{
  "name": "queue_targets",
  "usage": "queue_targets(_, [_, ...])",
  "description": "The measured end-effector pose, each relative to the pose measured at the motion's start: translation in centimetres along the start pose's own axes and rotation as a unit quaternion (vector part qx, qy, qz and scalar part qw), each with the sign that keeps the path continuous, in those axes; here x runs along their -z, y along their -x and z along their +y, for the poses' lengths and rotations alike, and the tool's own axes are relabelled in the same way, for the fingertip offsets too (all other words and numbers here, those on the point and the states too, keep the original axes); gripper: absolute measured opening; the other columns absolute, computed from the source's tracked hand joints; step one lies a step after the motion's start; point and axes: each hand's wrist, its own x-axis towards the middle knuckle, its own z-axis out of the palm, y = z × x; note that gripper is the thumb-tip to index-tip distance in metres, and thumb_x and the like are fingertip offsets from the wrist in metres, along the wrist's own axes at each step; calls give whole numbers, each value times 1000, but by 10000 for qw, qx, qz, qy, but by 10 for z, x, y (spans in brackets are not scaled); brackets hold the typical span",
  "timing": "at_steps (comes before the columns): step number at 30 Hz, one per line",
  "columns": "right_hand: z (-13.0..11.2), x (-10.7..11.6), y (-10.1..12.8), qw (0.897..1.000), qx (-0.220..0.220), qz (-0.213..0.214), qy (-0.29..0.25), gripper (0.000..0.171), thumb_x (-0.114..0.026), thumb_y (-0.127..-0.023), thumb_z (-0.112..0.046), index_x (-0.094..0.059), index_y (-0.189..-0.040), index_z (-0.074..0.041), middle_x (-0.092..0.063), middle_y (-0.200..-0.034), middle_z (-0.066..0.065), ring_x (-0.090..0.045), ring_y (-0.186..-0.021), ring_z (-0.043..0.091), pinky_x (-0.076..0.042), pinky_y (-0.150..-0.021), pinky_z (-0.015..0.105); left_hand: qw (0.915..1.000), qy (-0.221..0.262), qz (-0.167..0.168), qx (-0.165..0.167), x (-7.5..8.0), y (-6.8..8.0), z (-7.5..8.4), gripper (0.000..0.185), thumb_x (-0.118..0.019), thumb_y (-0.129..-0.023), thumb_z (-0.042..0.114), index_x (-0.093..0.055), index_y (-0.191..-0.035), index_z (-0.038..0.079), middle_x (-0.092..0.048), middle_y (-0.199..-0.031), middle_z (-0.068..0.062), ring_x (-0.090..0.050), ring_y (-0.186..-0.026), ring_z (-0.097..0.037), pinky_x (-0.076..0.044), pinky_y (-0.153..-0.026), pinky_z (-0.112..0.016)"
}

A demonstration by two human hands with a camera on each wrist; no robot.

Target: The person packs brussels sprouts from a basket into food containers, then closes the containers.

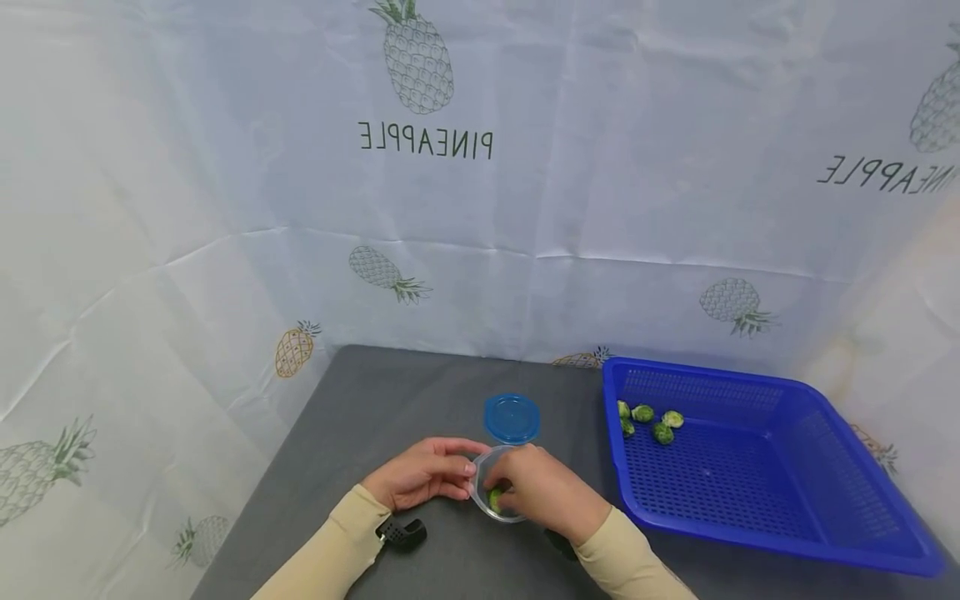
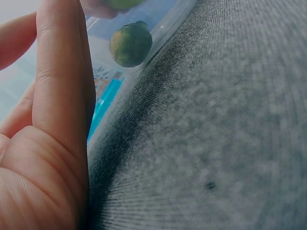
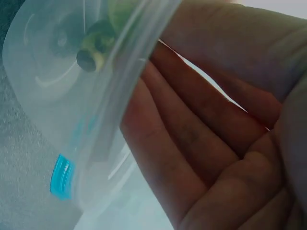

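A small round clear plastic container (image 1: 482,477) stands on the grey table. My left hand (image 1: 427,473) holds its left side, the fingers against the wall. Inside the container, my right hand (image 1: 543,487) pinches a Brussels sprout (image 2: 123,3), its fingertips reaching past the rim. Another Brussels sprout (image 2: 130,44) lies low in the container, also seen through the cloudy wall in the right wrist view. Just behind the container lies a round blue lid (image 1: 512,418), flat on the table.
On the right stands a large blue plastic basket (image 1: 750,533) with several Brussels sprouts (image 1: 662,433) in its left back corner. A white sheet (image 1: 525,200) printed with pineapples hangs behind the grey table (image 1: 360,408) and along its sides.
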Motion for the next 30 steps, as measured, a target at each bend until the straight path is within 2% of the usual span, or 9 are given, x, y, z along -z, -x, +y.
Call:
queue_targets(6, [1,2,4,9998,66,79,-151,22,-80,-90,5,-86,-100,-14,-82,-96,-4,-74,-87,7,-60,-73,20,9999,-9,-138,16,-2,-5,0,50,-55,-111,4,-48,-160,0,-77,-104,-1,-76,-91,-7,-67,-87,-25])
queue_targets(9, [2,10,8,9998,85,132,-112,21,-78,-92,4,-86,-103,-12,-83,-99,0,-73,-85,5,-59,-72,20,9999,-58,-121,22,-3,-6,1,52,-57,-110,5,-46,-161,-2,-76,-103,0,-76,-90,-7,-67,-87,-25])
queue_targets(14, [4,34,16,9998,82,113,-116,19,-76,-98,0,-84,-113,-8,-83,-105,6,-74,-87,6,-60,-73,21,9998,-170,109,80,-1,-3,0,55,-61,-109,7,-45,-161,-1,-72,-99,1,-74,-88,-8,-66,-87,-25])
queue_targets(18, [10,61,28,9996,-28,230,-143,20,-76,-99,-4,-83,-117,-8,-82,-109,6,-76,-92,10,-62,-76,23,9998,-151,139,72,-1,-1,0,53,-61,-109,7,-48,-160,0,-74,-101,0,-75,-90,-8,-66,-87,-25])
queue_targets(24, [38,104,57,9974,-405,561,-191,19,-77,-101,-14,-82,-119,-17,-81,-114,-3,-76,-97,7,-63,-82,23,9999,-3,153,65,-3,-1,-3,49,-57,-109,2,-51,-158,1,-76,-99,-1,-76,-88,-8,-67,-86,-25])
queue_targets(27, [59,125,74,9949,-756,612,-285,21,-76,-103,-20,-81,-122,-22,-80,-116,-5,-76,-98,6,-64,-83,26,9999,13,152,53,-4,-1,-3,49,-57,-109,0,-51,-158,1,-76,-99,-1,-77,-88,-8,-67,-85,-25])
queue_targets(30, [85,140,89,9913,-1114,620,-335,22,-75,-104,-23,-81,-124,-21,-80,-117,-4,-76,-99,9,-65,-84,32,9999,53,125,56,-4,-1,-3,49,-59,-108,1,-52,-157,2,-77,-100,-1,-77,-88,-9,-67,-85,-25])
